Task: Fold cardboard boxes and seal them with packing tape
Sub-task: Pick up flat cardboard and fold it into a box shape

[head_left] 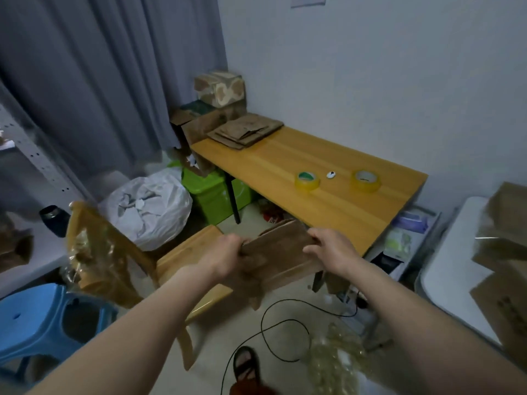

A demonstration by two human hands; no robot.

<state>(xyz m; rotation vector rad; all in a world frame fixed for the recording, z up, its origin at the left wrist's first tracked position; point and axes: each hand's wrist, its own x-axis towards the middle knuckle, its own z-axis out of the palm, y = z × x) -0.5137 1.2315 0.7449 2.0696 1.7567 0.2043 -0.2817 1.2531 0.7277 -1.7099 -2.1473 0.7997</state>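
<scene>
- My left hand [225, 253] covers the left end of the cardboard box [281, 253], so I cannot see that corner or how the flaps meet there.
- The box's underside and near face are dim and smeared; I cannot tell whether it lies fully flat or partly opened.
- Things under the table [328, 178] are dark and hard to name; the right edge of the view cuts off more cardboard on a white surface.
- Count: one box between my two hands, two tape rolls on the table, one small white object [330, 174] between them, and one stack of flat cardboard [245, 131] at the table's far end.
- The left tape roll [307, 181] shows a green core; the right tape roll [365, 181] shows a pale one. Both lie flat, well apart from each other.
- I hold the box in the air just in front of the table's near corner, above the wooden chair [182, 260].
- Its long axis runs left to right between my hands, tilted up toward the right.
- My left hand grips the left end with curled fingers; my right hand [328, 246] grips the upper right edge, fingers hooked over it.
</scene>
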